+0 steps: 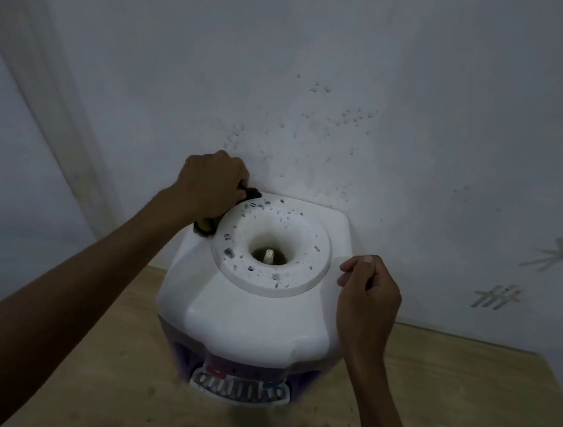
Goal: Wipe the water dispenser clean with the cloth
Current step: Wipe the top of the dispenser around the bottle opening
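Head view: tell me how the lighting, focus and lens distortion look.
Head view: dim overall, brightest on the water dispenser top; wide-angle lens bends the wall corner at left; left hand on the dark cloth and right hand read dark but fairly sharp; table edges soft.

1. Head-worn, wide-angle, looking forward and steeply down.
2. Close above the water dispenser [256,294], facing the wall [358,81].
3. Desk [444,407] at bottom; both forearms entering from below.

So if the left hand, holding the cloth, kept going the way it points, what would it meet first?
Probably the wall just behind the water dispenser: the left hand grips the cloth at the back-left corner, knuckles toward it. Depth is unclear.
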A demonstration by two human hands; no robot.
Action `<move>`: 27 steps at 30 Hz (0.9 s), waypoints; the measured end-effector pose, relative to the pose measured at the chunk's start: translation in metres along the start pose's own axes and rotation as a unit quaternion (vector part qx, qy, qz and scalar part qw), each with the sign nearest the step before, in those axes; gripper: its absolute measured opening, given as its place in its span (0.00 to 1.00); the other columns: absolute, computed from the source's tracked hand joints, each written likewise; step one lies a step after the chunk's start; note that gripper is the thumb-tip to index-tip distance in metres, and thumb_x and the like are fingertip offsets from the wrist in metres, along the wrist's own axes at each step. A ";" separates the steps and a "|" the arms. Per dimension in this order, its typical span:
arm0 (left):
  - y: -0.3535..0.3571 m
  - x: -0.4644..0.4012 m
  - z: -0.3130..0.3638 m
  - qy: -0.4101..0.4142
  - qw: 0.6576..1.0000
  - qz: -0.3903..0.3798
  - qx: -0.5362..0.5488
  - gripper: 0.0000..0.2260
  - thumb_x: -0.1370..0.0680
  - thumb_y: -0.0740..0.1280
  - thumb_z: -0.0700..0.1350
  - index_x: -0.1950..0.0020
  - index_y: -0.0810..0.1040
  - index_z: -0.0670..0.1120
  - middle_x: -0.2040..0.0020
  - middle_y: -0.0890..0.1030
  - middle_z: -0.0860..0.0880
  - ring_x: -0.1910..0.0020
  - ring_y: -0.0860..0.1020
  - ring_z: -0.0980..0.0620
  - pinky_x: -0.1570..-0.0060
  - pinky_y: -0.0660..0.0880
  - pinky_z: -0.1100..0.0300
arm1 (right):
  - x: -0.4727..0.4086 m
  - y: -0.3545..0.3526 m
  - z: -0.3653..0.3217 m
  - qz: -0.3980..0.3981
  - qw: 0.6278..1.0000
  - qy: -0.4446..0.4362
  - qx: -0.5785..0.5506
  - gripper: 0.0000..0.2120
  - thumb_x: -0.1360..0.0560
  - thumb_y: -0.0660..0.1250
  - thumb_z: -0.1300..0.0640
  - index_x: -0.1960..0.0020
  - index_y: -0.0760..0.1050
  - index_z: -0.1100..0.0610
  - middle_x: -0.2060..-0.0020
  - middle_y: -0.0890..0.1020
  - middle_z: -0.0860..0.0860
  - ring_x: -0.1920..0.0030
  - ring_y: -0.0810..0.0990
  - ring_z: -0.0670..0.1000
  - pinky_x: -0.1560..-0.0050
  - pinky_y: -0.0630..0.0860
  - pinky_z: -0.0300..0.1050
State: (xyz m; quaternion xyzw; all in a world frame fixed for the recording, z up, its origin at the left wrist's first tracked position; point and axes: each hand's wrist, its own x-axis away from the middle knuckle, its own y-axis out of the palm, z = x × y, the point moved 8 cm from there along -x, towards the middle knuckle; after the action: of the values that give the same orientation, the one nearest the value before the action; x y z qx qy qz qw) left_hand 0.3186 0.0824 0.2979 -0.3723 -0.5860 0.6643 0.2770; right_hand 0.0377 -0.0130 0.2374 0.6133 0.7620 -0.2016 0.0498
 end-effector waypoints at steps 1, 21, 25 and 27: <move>0.001 -0.010 0.010 0.021 1.000 -0.002 -0.006 0.11 0.18 0.66 0.52 0.40 0.83 0.50 0.44 0.82 0.45 0.48 0.81 0.44 0.55 0.71 0.55 | 0.000 0.000 0.000 0.000 1.000 0.000 -0.001 0.18 0.17 0.57 0.62 0.62 0.77 0.54 0.71 0.79 0.47 0.67 0.79 0.46 0.66 0.71 0.33; -0.001 -0.028 0.227 0.248 0.946 -0.076 -0.193 0.11 0.15 0.62 0.45 0.35 0.76 0.44 0.38 0.77 0.46 0.53 0.79 0.48 0.60 0.66 0.55 | -0.002 -0.001 0.000 0.004 1.000 -0.019 0.003 0.18 0.17 0.57 0.58 0.64 0.76 0.55 0.71 0.79 0.48 0.68 0.78 0.47 0.67 0.70 0.39; 0.034 0.002 0.271 0.274 0.935 -0.154 -0.167 0.12 0.15 0.58 0.41 0.34 0.75 0.45 0.35 0.76 0.47 0.56 0.75 0.49 0.53 0.67 0.56 | 0.011 -0.023 0.020 0.114 0.992 0.046 -0.022 0.18 0.22 0.57 0.56 0.68 0.73 0.61 0.74 0.76 0.53 0.73 0.71 0.47 0.70 0.64 0.45; 0.038 0.006 0.278 0.284 0.928 -0.162 -0.178 0.11 0.15 0.59 0.42 0.34 0.75 0.46 0.35 0.75 0.47 0.63 0.70 0.51 0.55 0.67 0.57 | 0.027 -0.036 0.030 0.161 0.985 0.054 -0.027 0.17 0.21 0.56 0.59 0.67 0.74 0.59 0.72 0.77 0.51 0.71 0.73 0.49 0.70 0.65 0.40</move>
State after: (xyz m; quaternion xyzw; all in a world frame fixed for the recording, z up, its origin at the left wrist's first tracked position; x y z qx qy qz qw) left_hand 0.0900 -0.0778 0.2693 -0.4886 -0.6438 0.3610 0.4653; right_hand -0.0084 -0.0054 0.2101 0.7365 0.6600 -0.1371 0.0569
